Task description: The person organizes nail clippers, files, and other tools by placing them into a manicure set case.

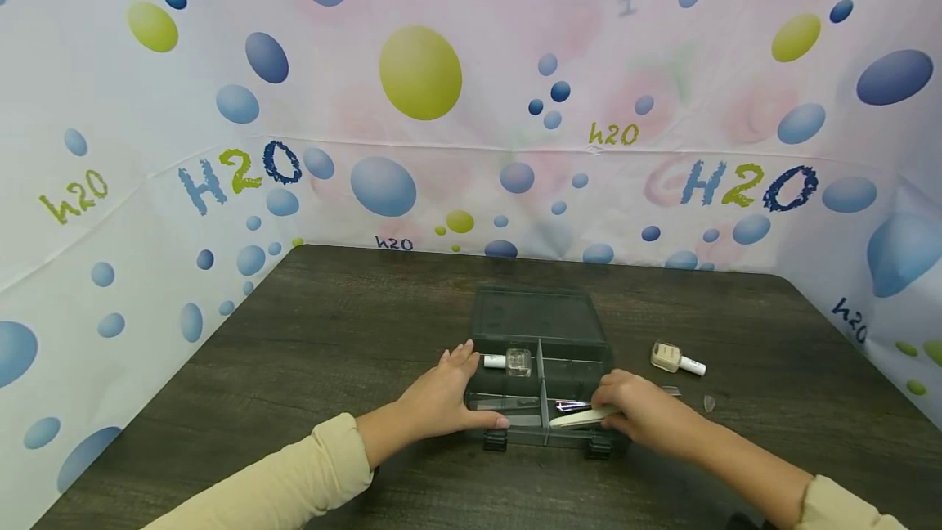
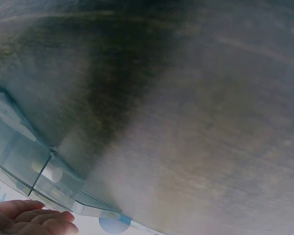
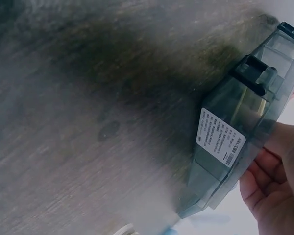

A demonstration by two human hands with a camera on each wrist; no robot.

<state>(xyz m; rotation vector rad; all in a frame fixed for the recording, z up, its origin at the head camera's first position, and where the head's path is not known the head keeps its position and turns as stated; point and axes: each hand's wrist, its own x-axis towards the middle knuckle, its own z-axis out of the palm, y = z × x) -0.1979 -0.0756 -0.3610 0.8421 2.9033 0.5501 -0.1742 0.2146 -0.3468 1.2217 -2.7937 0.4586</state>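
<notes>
A see-through dark grey divided box point(image 1: 570, 438) stands on the table with its lid point(image 1: 537, 313) folded back. My left hand point(image 1: 441, 399) rests at the box's left side, fingers extended along the wall and thumb over the front compartment. My right hand point(image 1: 643, 411) pinches one end of a cream nail file point(image 1: 577, 419) at the front right compartment. Behind the file, a shiny nail clipper point(image 1: 571, 406) lies in that compartment. A clear nail polish bottle point(image 1: 518, 362) with a white cap lies in the back left compartment. In the right wrist view, curled fingers point(image 3: 264, 178) sit beside the box wall.
Right of the box, a cream nail polish bottle point(image 1: 666, 357) lies on its side on the dark wooden table point(image 1: 353, 309). Near it is a small clear piece point(image 1: 709, 403). Two black latches point(image 1: 495, 440) stick out at the box's front. A printed curtain point(image 1: 471, 105) hangs behind the table.
</notes>
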